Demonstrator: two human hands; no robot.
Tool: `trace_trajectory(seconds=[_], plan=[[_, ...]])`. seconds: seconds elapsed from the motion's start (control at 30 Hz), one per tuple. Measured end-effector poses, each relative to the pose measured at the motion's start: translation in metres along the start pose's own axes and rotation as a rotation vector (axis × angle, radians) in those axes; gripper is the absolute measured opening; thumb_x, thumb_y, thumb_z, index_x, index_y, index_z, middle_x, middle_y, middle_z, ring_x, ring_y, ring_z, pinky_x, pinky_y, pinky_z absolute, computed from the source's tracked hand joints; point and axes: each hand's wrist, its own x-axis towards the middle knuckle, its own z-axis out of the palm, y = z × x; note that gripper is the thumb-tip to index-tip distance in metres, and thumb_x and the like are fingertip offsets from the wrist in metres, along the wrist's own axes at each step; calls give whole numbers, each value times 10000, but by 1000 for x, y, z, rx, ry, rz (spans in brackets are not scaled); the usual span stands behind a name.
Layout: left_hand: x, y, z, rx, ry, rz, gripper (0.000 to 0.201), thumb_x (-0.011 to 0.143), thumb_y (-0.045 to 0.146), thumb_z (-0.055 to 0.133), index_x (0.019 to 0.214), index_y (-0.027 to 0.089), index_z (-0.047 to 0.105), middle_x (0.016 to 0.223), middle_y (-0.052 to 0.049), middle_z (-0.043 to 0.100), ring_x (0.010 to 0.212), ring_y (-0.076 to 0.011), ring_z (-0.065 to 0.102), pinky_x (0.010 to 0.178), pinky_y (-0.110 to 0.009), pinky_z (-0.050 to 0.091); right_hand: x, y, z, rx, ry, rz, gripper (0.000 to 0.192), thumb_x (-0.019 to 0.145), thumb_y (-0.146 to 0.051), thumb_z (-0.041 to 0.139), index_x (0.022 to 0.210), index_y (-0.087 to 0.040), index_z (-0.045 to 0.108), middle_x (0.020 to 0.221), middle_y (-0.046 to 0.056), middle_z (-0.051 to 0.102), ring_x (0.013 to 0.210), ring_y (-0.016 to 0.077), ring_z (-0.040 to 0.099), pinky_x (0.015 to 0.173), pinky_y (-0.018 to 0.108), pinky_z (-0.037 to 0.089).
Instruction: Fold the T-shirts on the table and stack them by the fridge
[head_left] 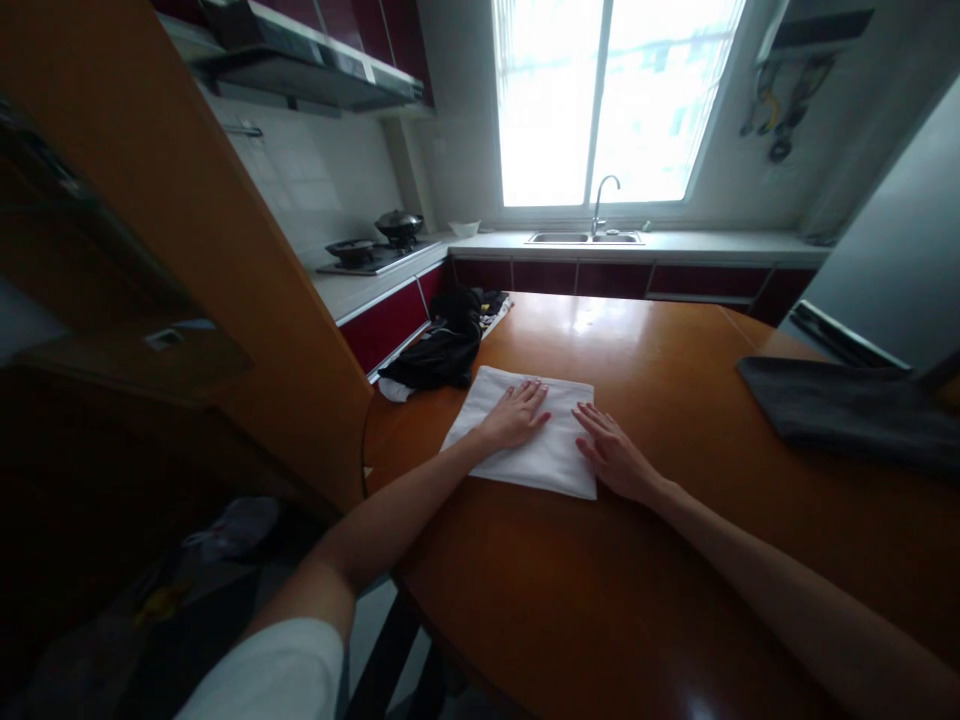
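hands: I count 2, left hand (517,415) and right hand (613,455), both flat
white cloth (536,440): 1, folded
dark clothes pile (442,350): 1
grey cloth (847,410): 1
desk (637,580): 1
pans on stove (397,225): 2
faucet (600,200): 1

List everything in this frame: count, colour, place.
towel: 1, white, folded flat on table, under both hands
table: 1, orange-brown wood, foreground
dark clothes: 1 pile, black, table's far left edge
grey cloth: 1, dark grey, table's right side
stove: 1, black, left counter, pans on it
bowl: 1, white, counter corner
sink: 1, steel, under window, with faucet
window: 1, bright, back wall
left hand: 1, flat on towel
right hand: 1, flat on towel's right edge
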Motion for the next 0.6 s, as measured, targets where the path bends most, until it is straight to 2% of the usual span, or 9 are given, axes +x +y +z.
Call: trace_trajectory(seconds=[0.1, 0.2, 0.27, 0.33, 0.4, 0.5, 0.6], plan=[[-1, -25, -7, -3, -31, -105, 642, 1061, 534, 248, 1604, 194, 288, 1680, -123, 198, 1564, -287, 130, 1242, -524, 145, 0, -7, -1, -43, -116, -58, 567, 1033, -465, 405, 1544, -221, 442, 1634, 117, 331, 1536, 254, 240, 1243, 548, 187], [-1, -52, -14, 17, -32, -235, 650, 1064, 516, 251, 1602, 152, 278, 1683, -156, 163, 1565, -315, 102, 1232, -579, 116, 0, -8, 0, -56, -133, -51, 561, 1033, -473, 410, 1540, -238, 449, 1637, 108, 324, 1537, 259, 232, 1241, 548, 195], [-2, -65, -16, 11, -11, -303, 661, 1064, 501, 267, 1602, 117, 259, 1681, -179, 151, 1560, -335, 116, 1223, -589, 151, 0, -7, 0, -53, -131, -51, 562, 1032, -477, 416, 1542, -244, 446, 1640, 102, 320, 1538, 261, 229, 1241, 548, 198], [-2, -73, -18, -2, 32, -374, 640, 1059, 452, 321, 1576, 77, 305, 1654, -204, 246, 1537, -322, 228, 1220, -508, 236, 0, -5, 1, -49, -127, -49, 560, 1031, -480, 418, 1541, -250, 448, 1642, 98, 316, 1538, 263, 229, 1239, 549, 203], [-2, -78, -22, -4, 85, -434, 570, 1045, 369, 371, 1519, 55, 404, 1575, -215, 409, 1467, -287, 387, 1190, -400, 318, -1, -4, 2, -45, -122, -48, 557, 1032, -481, 419, 1538, -252, 451, 1642, 95, 316, 1537, 263, 232, 1238, 548, 210], [-5, -82, -34, 26, 145, -520, 467, 1025, 315, 391, 1401, 87, 552, 1447, -217, 550, 1355, -304, 516, 1126, -393, 390, -1, -3, 4, -45, -109, -45, 553, 1031, -479, 425, 1529, -244, 465, 1638, 100, 329, 1535, 264, 240, 1238, 544, 217], [-12, -83, -46, 14, 130, -629, 405, 1006, 398, 455, 1222, 135, 675, 1297, -200, 659, 1228, -319, 614, 1024, -379, 462, -1, -2, 4, -55, -103, -41, 559, 1030, -477, 428, 1522, -216, 476, 1634, 115, 337, 1532, 269, 250, 1239, 533, 223]])
